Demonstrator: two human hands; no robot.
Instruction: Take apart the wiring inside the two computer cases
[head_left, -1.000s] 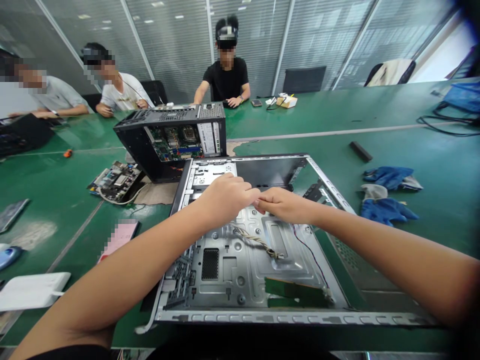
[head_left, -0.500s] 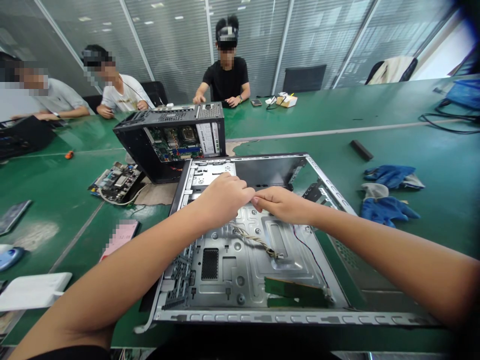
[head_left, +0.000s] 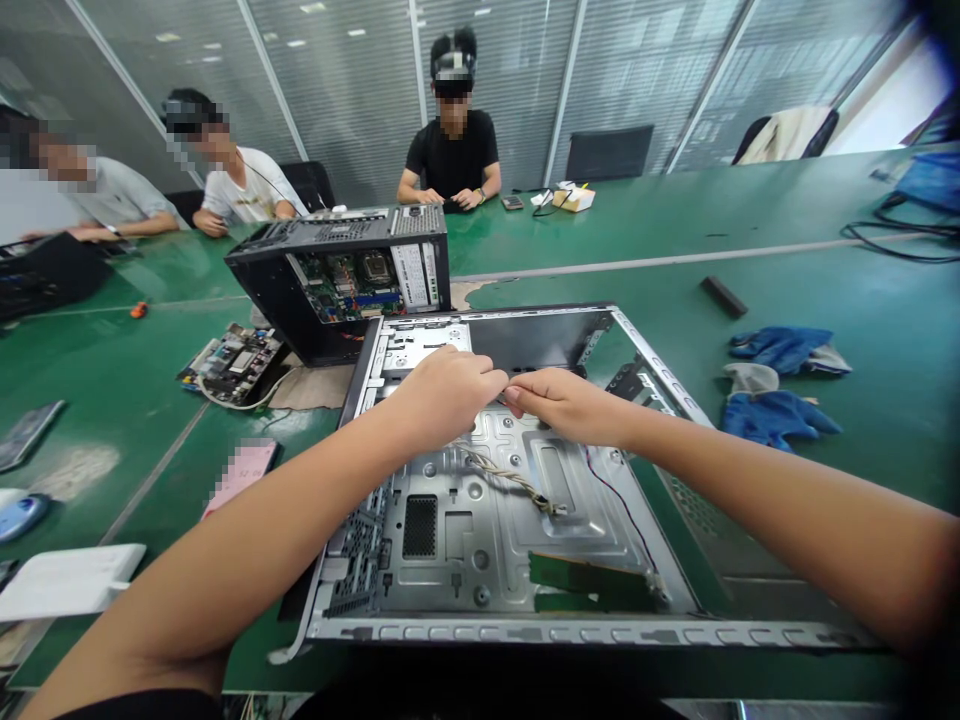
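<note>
Lying on its side before me is an open metal computer case (head_left: 465,632). Over its middle, my left hand (head_left: 450,395) is closed, fingers curled down and fingertips hidden. Close against it, my right hand (head_left: 559,400) pinches with thumb and forefinger at the same spot. What sits between the fingers is too small and covered to name. A twisted bundle of pale wires (head_left: 510,475) comes out below my left hand and ends in a small connector on the case floor. A thin dark cable (head_left: 619,500) runs down the right side. Green memory sticks (head_left: 585,575) lie near the front edge.
Behind stands another computer case (head_left: 262,300), upright, with a motherboard inside. A loose circuit board assembly (head_left: 236,362) lies left, with a pink phone (head_left: 244,472) nearer. Blue gloves (head_left: 780,415) and a black bar (head_left: 724,298) are at right. Several people sit across the green table (head_left: 600,240).
My hands stay over the same spot, with their fingertips drawn very slightly apart. Across the table, a person in black has moved one hand inward toward the other.
</note>
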